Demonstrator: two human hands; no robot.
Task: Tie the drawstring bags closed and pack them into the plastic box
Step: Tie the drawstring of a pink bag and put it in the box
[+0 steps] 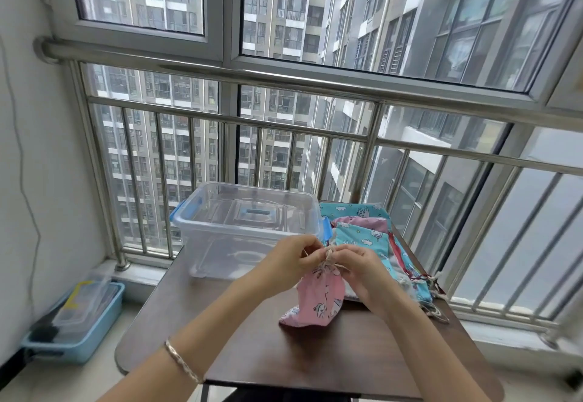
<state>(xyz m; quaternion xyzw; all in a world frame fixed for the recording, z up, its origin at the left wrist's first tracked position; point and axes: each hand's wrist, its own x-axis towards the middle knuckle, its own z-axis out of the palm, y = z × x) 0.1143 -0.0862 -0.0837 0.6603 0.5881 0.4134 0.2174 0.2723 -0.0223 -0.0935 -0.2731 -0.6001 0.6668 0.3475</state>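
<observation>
At a dark brown table (284, 354) by a steel window railing (315, 83), the left hand (293, 256) and right hand (359, 270) each pinch the pale cord (328, 255) at the neck of a pink unicorn-print fabric drawstring bag (318, 300), whose base rests on the tabletop. Just behind stands a clear plastic box with blue latches (246, 231). To its right lies a pile of teal and pink printed bags (362, 234).

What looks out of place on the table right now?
Nothing looks spilled or damaged. The bag pile sits at the right edge of the table, with its cords trailing over it. The plastic box appears to be lidded.
</observation>
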